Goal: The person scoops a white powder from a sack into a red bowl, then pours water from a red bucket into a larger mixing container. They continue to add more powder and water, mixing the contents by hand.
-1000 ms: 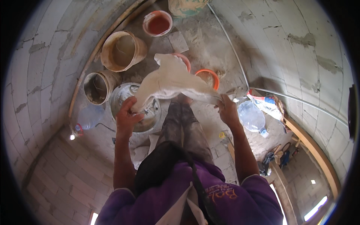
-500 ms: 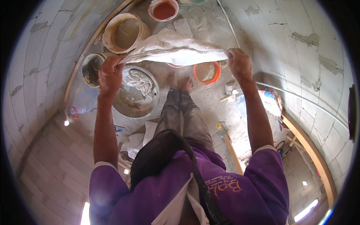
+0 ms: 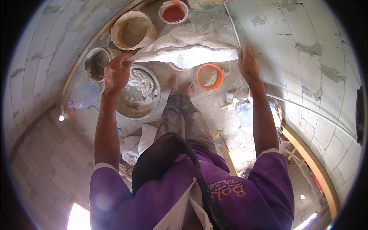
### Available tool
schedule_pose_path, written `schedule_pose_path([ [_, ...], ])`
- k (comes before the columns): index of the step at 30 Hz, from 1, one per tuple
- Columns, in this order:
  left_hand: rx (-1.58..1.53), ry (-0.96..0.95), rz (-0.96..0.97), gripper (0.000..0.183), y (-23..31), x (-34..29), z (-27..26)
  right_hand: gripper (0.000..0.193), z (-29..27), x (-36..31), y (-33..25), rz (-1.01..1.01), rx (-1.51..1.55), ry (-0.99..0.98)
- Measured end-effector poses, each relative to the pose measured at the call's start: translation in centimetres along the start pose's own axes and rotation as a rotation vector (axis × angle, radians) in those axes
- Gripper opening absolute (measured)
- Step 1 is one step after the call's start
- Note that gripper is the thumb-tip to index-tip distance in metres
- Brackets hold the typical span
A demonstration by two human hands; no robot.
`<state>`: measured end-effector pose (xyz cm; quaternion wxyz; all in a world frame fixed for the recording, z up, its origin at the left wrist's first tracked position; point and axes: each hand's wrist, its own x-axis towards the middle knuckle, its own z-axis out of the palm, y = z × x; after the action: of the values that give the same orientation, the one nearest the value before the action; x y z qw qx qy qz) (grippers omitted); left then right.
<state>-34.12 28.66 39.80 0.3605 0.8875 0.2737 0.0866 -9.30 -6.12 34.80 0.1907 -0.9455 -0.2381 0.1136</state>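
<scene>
A pale, thin, coarse-looking cloth [image 3: 184, 41] is stretched between my two raised hands, bulging away from me in the middle, its near edge brightly lit. My left hand [image 3: 117, 74] is closed around one end, beside the big round basin [image 3: 158, 92]. At the opposite end, my right hand [image 3: 249, 67] grips the cloth's edge, nearest the block wall on the right. Inside the basin, murky liquid surrounds a crumpled wet cloth [image 3: 142, 82]. Just below the cloth's near edge stands an orange-rimmed bucket [image 3: 220, 76]; another vessel is partly hidden behind the fabric.
Two dirty buckets, one large and pale [image 3: 153, 34] and one smaller [image 3: 89, 63], stand at the left. A container of reddish matter [image 3: 173, 14] is at the far end. A clear plastic bottle [image 3: 85, 94] lies by the left wall. Timber [image 3: 312, 161] and a pipe run along the right.
Both hands still grip the cloth and have shifted slightly right in view. The cloth has changed shape a little, and the view of the floor has shifted slightly.
</scene>
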Motion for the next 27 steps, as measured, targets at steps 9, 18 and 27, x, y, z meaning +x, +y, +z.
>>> schedule_pose_path([
  [9,0.036,0.015,-0.017,0.021,1.0,-1.4,1.2,0.017,3.1,-1.4,-1.3,-0.229,-0.05,-0.041],
  [18,0.128,0.112,0.156,0.015,0.8,-2.1,-0.9,0.011,-0.5,-2.6,-1.4,-0.219,-0.181,0.179],
  [27,0.187,0.114,0.168,0.014,-0.1,-3.2,-2.8,0.02,-2.3,-4.7,-4.3,-0.03,-0.261,0.088],
])
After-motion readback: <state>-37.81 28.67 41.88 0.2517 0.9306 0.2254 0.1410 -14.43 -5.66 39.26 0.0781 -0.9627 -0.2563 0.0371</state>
